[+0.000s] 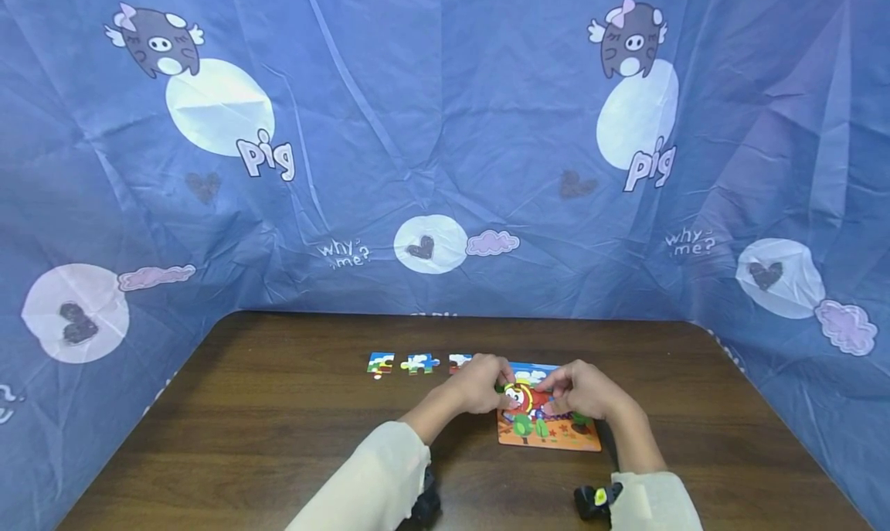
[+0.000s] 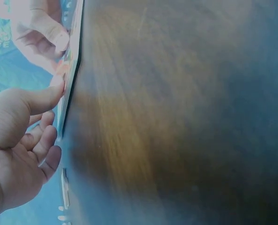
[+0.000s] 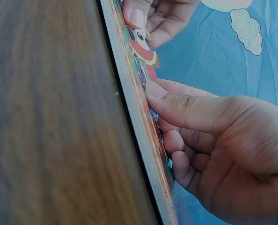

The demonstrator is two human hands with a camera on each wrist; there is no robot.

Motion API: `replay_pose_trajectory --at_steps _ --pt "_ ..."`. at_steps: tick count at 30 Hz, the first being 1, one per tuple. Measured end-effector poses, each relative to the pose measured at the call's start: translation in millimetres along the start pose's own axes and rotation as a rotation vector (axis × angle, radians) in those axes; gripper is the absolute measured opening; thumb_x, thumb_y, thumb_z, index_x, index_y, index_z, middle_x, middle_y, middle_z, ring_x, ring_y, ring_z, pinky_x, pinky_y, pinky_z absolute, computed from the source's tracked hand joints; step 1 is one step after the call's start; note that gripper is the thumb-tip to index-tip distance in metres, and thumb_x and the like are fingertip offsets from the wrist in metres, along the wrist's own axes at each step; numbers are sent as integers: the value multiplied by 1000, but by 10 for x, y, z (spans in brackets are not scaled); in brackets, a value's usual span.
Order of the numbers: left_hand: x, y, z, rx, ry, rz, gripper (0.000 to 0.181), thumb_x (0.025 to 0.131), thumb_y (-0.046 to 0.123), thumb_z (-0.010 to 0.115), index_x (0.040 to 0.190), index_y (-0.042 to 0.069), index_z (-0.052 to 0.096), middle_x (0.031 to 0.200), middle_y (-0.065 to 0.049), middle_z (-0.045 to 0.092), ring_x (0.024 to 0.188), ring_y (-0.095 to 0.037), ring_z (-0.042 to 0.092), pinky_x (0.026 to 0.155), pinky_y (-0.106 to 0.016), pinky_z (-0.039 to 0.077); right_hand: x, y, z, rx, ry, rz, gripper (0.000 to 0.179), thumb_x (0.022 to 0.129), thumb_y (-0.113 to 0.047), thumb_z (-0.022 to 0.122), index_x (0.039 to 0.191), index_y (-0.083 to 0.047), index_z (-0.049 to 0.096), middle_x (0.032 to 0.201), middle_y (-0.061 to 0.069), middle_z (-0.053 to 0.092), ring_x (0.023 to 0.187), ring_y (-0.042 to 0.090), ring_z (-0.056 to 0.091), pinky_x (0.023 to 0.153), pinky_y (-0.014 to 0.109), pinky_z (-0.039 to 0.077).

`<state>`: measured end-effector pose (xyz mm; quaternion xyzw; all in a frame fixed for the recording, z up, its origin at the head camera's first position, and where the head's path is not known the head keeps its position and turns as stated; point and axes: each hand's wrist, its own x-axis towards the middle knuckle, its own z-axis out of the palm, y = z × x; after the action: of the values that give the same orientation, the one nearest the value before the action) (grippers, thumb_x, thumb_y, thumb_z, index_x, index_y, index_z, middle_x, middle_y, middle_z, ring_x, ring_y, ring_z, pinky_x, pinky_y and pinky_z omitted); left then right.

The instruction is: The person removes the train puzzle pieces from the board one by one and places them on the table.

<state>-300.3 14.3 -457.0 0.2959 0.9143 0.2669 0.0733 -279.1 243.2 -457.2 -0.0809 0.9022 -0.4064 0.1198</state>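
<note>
A puzzle board with a colourful cartoon scene lies on the brown table. Just over its middle is a red, white and yellow puzzle piece, tilted up from the board in the right wrist view. My left hand pinches this piece at its left side, thumb in front and fingers behind. From the other side my right hand pinches it between thumb and index finger. Both hands hide parts of the board. In the left wrist view the board's edge shows beside the left thumb.
Left of the board lie loose puzzle pieces: one at the far left, another with knobs, and a third partly behind my left hand. A blue printed cloth hangs around the table's back and sides.
</note>
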Motion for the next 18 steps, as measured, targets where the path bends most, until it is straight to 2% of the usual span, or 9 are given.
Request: replay_pose_trajectory --at_steps 3,7,13,18 --pt "-11 -15 -16 -30 5 29 18 90 17 80 105 11 71 96 4 68 91 -7 62 83 -23 51 2 4 0 5 -2 2 28 78 5 83 102 -10 81 73 5 59 69 19 51 61 32 44" --pt "-28 -45 -44 -102 25 62 8 93 11 76 100 7 73 88 6 66 83 -5 60 78 -22 50 5 5 3 2 -4 10 28 78 5 83 101 -10 81 74 5 59 69 18 51 62 32 44" --pt "-74 -77 -84 -212 54 27 4 95 10 74 91 9 72 78 7 63 73 -5 57 71 -23 49 1 -2 7 -19 -1 11 27 79 4 83 101 -12 81 74 5 59 69 18 51 62 32 44" --pt "-110 -117 -100 -256 71 5 7 94 11 75 87 11 72 76 7 64 71 -6 57 70 -24 48 6 3 7 -33 4 15 28 78 1 85 102 -12 81 74 5 59 69 19 51 64 33 44"
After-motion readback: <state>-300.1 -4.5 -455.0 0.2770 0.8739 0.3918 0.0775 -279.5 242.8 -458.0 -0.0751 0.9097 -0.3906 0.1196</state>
